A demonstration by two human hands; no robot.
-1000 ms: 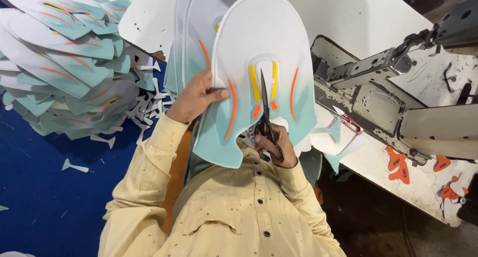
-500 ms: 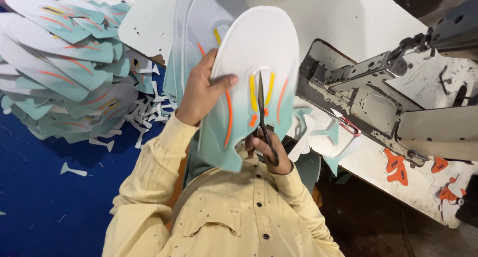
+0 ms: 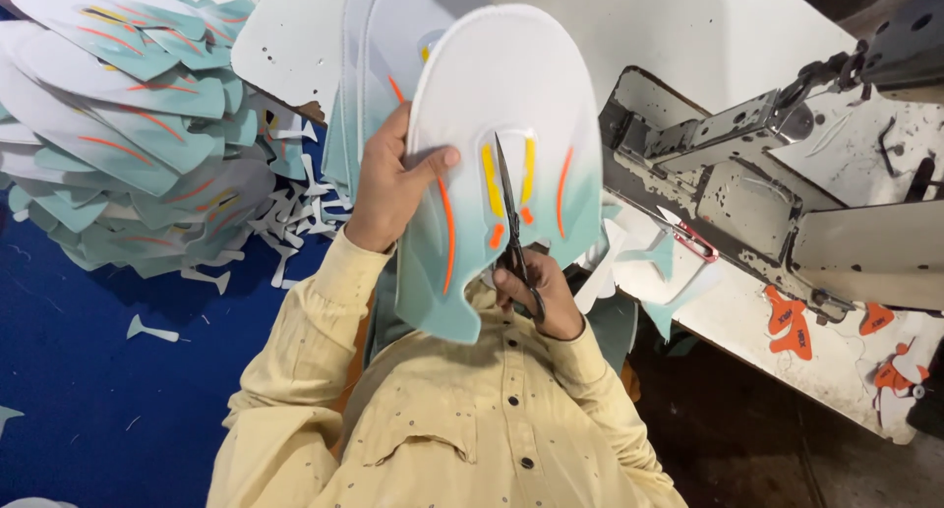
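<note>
My left hand grips the left edge of a white and teal shoe-upper panel with orange and yellow stripes, holding it up in front of me. My right hand holds dark scissors from below, blades pointing up along the slot in the panel's middle between the two yellow stripes. More panels of the same kind lie behind the held one, partly hidden by it.
A big heap of matching panels sits at the left on a blue surface, with small white offcuts scattered beside it. A worn metal sewing machine stands on the white table at right, with orange scraps near its edge.
The panel has been lifted and brought closer to the camera. My left hand has shifted up its edge, and the scissors have pushed further up into the central slot.
</note>
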